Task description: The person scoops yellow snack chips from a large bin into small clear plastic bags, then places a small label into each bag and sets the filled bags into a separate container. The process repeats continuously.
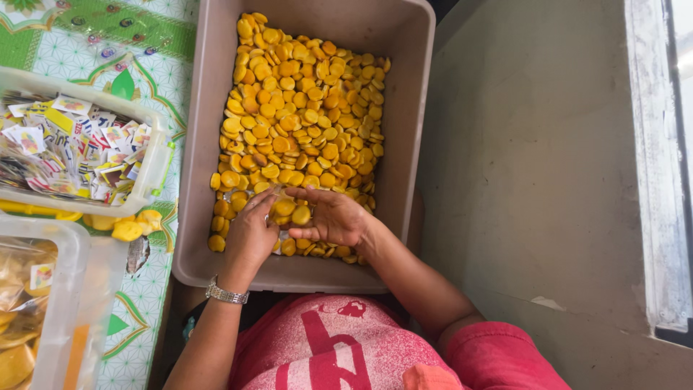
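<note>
A grey-brown plastic tub holds a thick layer of small round yellow-orange snack pieces. My left hand, with a metal watch on the wrist, and my right hand meet over the near end of the tub. Both hold a small clear plastic bag between their fingers, with a few yellow pieces showing in and under it. The right hand's palm faces up with its fingers stretched toward the left hand.
A clear box of small printed paper labels stands left of the tub on a green patterned cloth. A second clear box with filled bags sits at the near left. A bare concrete surface lies to the right.
</note>
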